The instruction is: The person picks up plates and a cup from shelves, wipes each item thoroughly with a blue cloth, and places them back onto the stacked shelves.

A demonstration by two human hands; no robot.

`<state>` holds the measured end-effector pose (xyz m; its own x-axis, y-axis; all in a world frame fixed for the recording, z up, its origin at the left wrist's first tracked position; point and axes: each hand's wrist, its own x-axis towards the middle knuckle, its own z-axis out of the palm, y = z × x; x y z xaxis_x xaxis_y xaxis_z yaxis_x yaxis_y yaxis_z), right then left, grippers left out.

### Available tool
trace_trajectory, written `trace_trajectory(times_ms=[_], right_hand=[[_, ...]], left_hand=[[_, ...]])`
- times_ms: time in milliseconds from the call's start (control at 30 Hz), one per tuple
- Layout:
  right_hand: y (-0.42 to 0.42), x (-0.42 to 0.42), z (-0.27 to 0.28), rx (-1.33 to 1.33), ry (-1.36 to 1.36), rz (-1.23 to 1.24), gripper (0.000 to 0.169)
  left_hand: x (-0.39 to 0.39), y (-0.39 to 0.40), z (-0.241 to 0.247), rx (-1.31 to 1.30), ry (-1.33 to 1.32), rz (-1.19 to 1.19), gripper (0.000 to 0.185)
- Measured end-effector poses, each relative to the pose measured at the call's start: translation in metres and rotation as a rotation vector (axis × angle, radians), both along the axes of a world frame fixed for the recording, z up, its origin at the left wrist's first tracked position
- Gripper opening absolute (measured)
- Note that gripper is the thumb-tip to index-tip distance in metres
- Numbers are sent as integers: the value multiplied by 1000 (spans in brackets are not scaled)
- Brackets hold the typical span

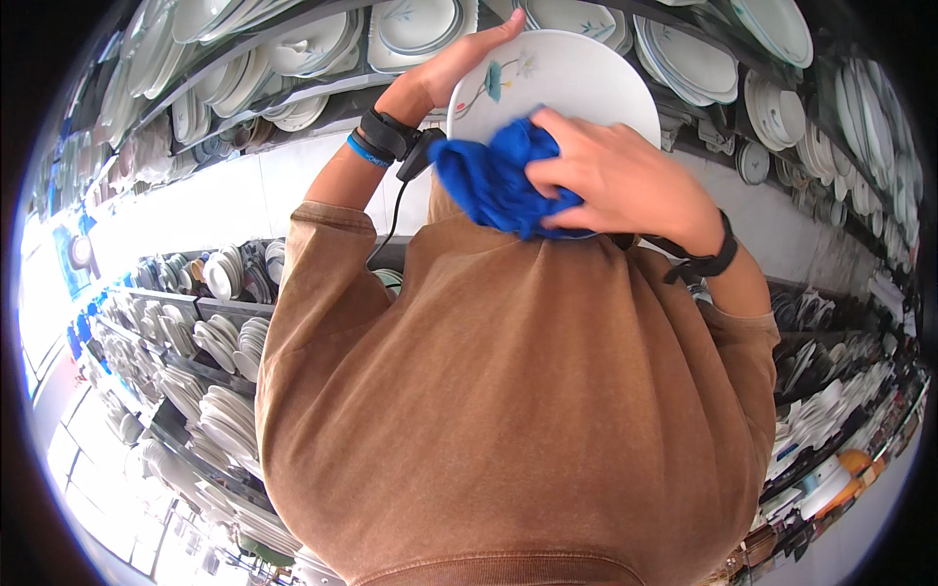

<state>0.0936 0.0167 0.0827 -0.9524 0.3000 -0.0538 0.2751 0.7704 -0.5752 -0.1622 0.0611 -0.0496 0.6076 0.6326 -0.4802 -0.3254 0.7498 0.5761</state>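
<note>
A white round plate (pixel 586 73) with a painted flower and green leaf is held up in front of my chest. My left hand (pixel 462 62) grips it at its left rim, the thumb standing up past the edge and the other fingers hidden behind. Across the lower part of the plate, my right hand (pixel 612 172) presses a bunched blue cloth (pixel 487 176) against its face. The cloth looks slightly blurred and hides the plate's lower edge.
Shelves (pixel 344 86) of stacked dishes run along the far side, with square plates (pixel 421 29) and oval plates (pixel 689 62) near the hands. More racks of plates (pixel 227 425) stand behind me on both sides. A black cable (pixel 396 220) hangs from the left wrist strap.
</note>
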Motion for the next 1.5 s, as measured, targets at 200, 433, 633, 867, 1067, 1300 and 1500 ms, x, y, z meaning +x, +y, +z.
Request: trace_trajectory(times_ms=[200,433,633,867,1067,1300,1500], right_hand=[[24,-8,-15,435,189,-273,35],[33,59,13,322,-112,-198,33],[6,47,14,-250,-211,71,30],[6,9,-5,8,120,-51,26],[34,-3,-13,567,290,-328,24],[27,55,17,218,-172,-204,39],[8,32,8,-254,-89,98,23]], left_hand=[[2,-7,10,190,114,87,59],[-14,-16,-9,178,179,110,55],[-10,-9,-16,168,189,116,55],[10,-8,35,-26,107,49,71],[22,-11,55,122,210,169,80],[-4,-18,9,244,250,71,81],[-10,-14,-2,18,278,126,68]])
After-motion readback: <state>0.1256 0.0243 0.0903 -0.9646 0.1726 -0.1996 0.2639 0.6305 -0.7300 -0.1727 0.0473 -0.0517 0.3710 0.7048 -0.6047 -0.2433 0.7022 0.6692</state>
